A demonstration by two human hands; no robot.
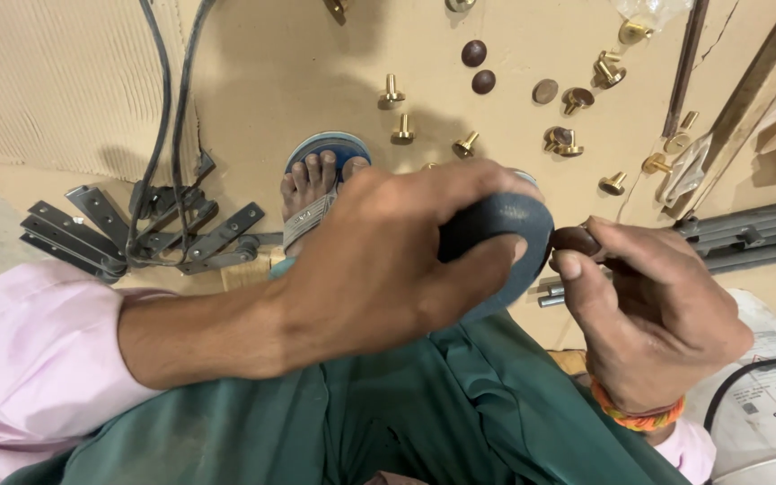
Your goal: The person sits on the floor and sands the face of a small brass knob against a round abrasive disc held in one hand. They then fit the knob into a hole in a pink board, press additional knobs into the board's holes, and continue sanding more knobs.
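We see the left hand (388, 260) wrapped tight around a dark round tool (500, 235) at centre, fingers clamped on its body. Just right of it, the right hand (648, 314) pinches a small brown knob (577, 239) between thumb and fingers, the knob touching the tool's edge. Farther off, brass knobs (577, 99) and two brown caps (478, 67) lie scattered on the cardboard floor (271, 72). Far left: grey metal brackets (92, 233) under black cables (168, 135). A sandalled foot (316, 193) sits beyond the left hand.
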